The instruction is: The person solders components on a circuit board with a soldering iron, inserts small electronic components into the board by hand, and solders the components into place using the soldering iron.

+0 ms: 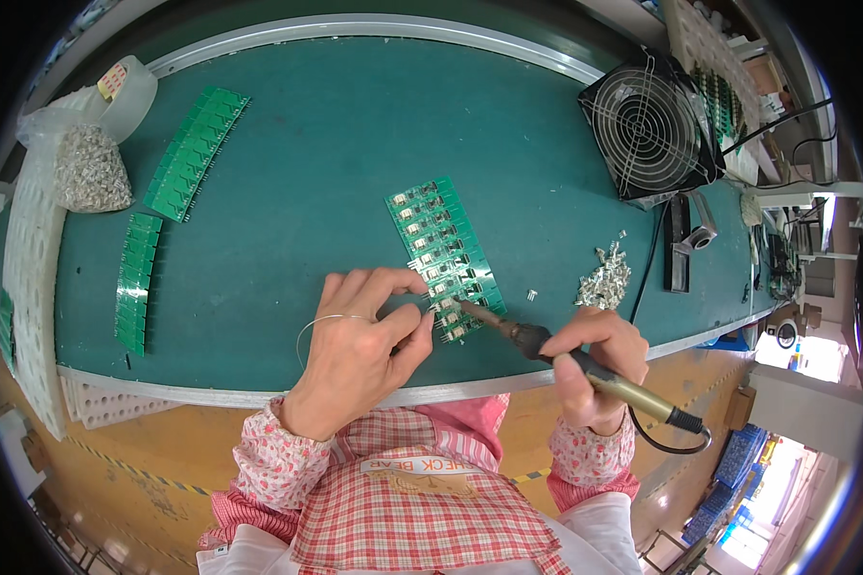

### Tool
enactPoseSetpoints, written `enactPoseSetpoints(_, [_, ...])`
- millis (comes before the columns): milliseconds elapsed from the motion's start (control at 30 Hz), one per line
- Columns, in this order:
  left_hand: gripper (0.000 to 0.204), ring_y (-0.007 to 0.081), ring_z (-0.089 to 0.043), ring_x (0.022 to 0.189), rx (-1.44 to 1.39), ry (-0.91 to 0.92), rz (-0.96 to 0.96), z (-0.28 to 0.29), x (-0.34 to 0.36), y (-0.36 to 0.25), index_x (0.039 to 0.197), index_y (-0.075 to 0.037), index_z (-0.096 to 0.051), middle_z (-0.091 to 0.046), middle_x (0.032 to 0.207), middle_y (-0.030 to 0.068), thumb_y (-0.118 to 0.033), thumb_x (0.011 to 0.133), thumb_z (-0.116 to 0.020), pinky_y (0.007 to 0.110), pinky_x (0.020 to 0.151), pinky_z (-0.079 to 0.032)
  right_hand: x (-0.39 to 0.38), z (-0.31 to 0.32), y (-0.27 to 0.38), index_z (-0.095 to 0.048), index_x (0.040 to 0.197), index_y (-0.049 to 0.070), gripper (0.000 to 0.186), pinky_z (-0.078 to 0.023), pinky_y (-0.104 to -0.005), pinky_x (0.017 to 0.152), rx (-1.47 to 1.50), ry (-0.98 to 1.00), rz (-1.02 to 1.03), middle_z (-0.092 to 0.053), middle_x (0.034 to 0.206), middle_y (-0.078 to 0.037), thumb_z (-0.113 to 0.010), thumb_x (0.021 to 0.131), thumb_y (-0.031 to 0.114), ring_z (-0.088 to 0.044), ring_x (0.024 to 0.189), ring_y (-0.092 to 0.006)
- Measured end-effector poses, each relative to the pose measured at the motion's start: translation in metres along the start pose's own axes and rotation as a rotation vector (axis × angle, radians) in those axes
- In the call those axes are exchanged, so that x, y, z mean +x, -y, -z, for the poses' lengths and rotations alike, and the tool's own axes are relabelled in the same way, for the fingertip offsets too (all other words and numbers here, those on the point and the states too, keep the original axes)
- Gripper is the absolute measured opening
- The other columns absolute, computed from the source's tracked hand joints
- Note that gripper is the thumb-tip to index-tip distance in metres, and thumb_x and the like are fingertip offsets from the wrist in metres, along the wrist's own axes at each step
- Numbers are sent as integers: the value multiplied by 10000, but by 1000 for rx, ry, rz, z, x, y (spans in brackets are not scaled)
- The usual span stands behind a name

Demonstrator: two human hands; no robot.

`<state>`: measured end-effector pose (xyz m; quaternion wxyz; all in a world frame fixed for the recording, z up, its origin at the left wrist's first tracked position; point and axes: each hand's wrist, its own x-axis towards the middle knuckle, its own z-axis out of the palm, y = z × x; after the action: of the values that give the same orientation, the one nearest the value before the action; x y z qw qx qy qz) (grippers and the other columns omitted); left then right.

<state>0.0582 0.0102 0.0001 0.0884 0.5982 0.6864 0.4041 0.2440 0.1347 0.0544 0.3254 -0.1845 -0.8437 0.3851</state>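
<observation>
A green circuit board panel [463, 240] lies tilted on the green work mat, with rows of small white and dark parts along it. My right hand [599, 369] is closed around the handle of a soldering iron [633, 388], whose tip reaches the lower part of the panel. Close by, my left hand [360, 350] pinches thin solder wire [301, 337] at the panel's left edge; the wire loops out behind the hand. The fingers partly cover the board's edge there. One loose pin connector [532, 294] lies to the right of the panel, near a heap of small white connectors [604, 275].
A black fan [647, 125] with a wire guard stands at the back right, beside a black iron holder [679, 244] and cable. On the left lie more green board panels [197, 153], a bag of small parts [91, 171], a tape roll [132, 103] and a white foam tray [34, 249].
</observation>
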Motion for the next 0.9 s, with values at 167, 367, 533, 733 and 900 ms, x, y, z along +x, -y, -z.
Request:
enactPoseSetpoints(167, [174,203,-517,741,-4,-2,4,1,0,-1,602,-40,-566,-633,976,22,-68,707,-702,345,674,-374,-19,1,-3,-606,809,-8,193,-396,-267,467,104,-220,-251,-611,673,-94,-638,759,175,-520,501,-129])
enactPoseSetpoints(367, [171,206,-520,759,-10,13,10,-2,0,0,610,-28,-564,-631,984,29,-61,710,-698,346,684,-380,-26,-11,-3,-545,912,-25,138,-447,-227,498,319,-332,-457,-611,770,-93,-612,853,81,-544,562,-95])
enactPoseSetpoints(533, [172,209,-536,779,0,3,-3,-1,-1,-3,612,-25,-553,-631,988,33,-51,708,-694,343,690,-381,-39,-23,-8,-479,935,-14,174,-444,-217,456,308,-436,-466,-608,771,-106,-629,859,28,-536,502,-85])
enactPoseSetpoints(733, [172,212,-553,801,19,22,1,-3,0,0,618,-23,-549,-630,991,42,-50,711,-691,348,696,-378,-38,-38,-15,-440,890,-13,159,-429,-218,417,380,-465,-413,-579,646,-85,-596,880,13,-532,459,-88])
enactPoseSetpoints(900, [163,209,-555,794,16,19,8,-1,1,-1,624,-22,-554,-630,979,44,-47,713,-688,348,694,-376,-37,-42,-19,-434,884,-8,161,-421,-221,411,432,-485,-436,-558,635,-73,-594,883,13,-524,454,-91])
